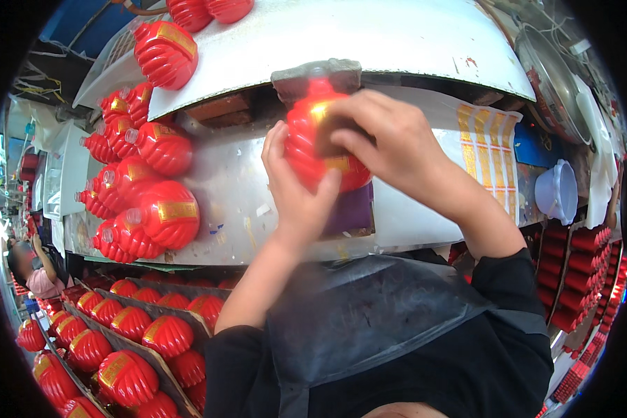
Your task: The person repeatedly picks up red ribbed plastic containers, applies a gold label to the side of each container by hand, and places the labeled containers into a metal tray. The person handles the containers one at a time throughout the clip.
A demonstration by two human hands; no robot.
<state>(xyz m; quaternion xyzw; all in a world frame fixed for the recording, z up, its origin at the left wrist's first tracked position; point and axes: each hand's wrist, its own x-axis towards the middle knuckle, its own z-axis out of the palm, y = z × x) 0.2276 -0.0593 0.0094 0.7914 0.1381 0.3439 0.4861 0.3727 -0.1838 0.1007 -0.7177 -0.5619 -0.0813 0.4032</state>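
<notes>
A red lantern-shaped plastic bottle [306, 143] with a gold label sits in the middle of the metal work surface [237, 202], its top under a grey block. My left hand [296, 188] cups its left and lower side. My right hand [390, 143] wraps over its right side, fingers pressing on the gold label. A purple pad [352, 209] lies under the bottle.
Several finished red bottles [150, 202] lie piled on the left of the surface. More fill cardboard trays [129, 334] at lower left. A sheet of gold labels [488, 153] lies at right, beside a pale plastic bowl [557, 191]. Another person [31, 268] sits at far left.
</notes>
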